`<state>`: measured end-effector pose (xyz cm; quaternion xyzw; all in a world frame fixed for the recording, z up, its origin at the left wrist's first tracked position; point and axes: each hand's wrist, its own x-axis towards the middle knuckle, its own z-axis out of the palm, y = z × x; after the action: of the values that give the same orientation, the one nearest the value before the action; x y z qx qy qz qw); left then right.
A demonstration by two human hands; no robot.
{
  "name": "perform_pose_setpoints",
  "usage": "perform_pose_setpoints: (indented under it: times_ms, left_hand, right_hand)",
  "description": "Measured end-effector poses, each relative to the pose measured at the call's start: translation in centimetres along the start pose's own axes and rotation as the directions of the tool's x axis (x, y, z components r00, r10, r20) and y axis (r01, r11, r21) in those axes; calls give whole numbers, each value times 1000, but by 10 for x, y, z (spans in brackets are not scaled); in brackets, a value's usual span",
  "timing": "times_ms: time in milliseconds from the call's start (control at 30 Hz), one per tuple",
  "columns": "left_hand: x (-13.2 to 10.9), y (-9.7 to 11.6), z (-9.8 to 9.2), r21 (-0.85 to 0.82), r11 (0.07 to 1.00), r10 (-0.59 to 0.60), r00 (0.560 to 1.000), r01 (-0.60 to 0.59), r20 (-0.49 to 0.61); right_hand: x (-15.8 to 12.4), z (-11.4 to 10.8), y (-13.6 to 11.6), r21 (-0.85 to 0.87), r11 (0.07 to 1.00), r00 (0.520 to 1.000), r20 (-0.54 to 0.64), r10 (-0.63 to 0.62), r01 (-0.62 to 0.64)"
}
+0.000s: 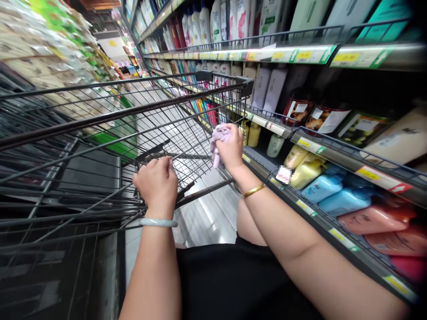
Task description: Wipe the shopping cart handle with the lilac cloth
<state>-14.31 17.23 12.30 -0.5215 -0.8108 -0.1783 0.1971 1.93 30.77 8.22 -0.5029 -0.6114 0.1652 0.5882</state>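
A dark wire shopping cart (133,122) stands at an angle before me, reaching across the aisle to the right shelf. My left hand (156,182), with a pale bangle at its wrist, is closed at the cart's lower wires; the fingers curl away from view and seem wrapped round a wire. In my right hand (230,149) is a crumpled lilac cloth (218,138), held against the wires near the cart's corner. A gold bracelet (254,191) circles the right wrist. The right fingertips are partly hidden by the cloth.
Along the right runs a shelf rack (300,55) with bottles and price tags. Yellow bottles (308,171), blue bottles (345,200) and orange bottles (373,218) lie on its low tier. Plastic-wrapped packs (36,58) are stacked at left. Grey tiled floor (203,218) shows below the cart.
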Motion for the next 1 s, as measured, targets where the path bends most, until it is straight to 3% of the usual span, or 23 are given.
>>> perform_pose_setpoints:
  times_ms: [100, 200, 267, 400, 467, 533, 600, 667, 733, 767, 833, 933, 1000]
  left_hand:
    - [2, 2, 1, 13, 1000, -27, 1000, 27, 4]
    - [3, 4, 1, 17, 999, -43, 999, 43, 7]
    - [4, 4, 1, 14, 999, -50, 999, 50, 5]
    - [4, 4, 2, 9, 999, -42, 999, 42, 6]
    - [4, 5, 2, 13, 999, -43, 999, 43, 4]
    - [5, 5, 2, 16, 999, -49, 999, 49, 1]
    - [5, 5, 2, 20, 998, -55, 998, 55, -2]
    - [6, 5, 3, 24, 998, -59, 998, 59, -1]
    - [5, 5, 3, 31, 998, -59, 998, 59, 0]
    - [5, 4, 3, 33, 998, -54, 999, 54, -2]
    - [5, 4, 3, 32, 999, -32, 999, 32, -7]
    - [4, 3, 3, 22, 1000, 0, 1000, 1, -13]
    - [4, 4, 3, 23, 1000, -5, 1000, 6, -13]
  right_hand:
    - [-25, 5, -16, 14, 996, 985, 144, -92, 91]
    - [-45, 9, -33, 103, 952, 879, 367, -305, 288]
    - [-39, 6, -29, 127, 940, 853, 397, -340, 316]
    - [-2, -5, 3, 75, 995, 985, 157, -71, 60]
    - [5, -8, 10, 53, 997, 995, 79, 61, -65]
    - [-5, -5, 3, 28, 995, 989, 116, 93, -97]
    - [-26, 1, -14, 23, 1000, 972, 236, 12, -18]
    - [-45, 7, -31, 61, 987, 914, 372, -162, 150]
    - [-52, 10, -36, 92, 960, 853, 442, -278, 265]
    - [-48, 9, -33, 92, 957, 847, 448, -287, 275]
    - [-30, 3, -16, 67, 974, 889, 399, -226, 218]
    - [6, -8, 18, 37, 999, 986, 168, -14, 7]
    - [16, -11, 28, 35, 988, 988, 37, 148, -149]
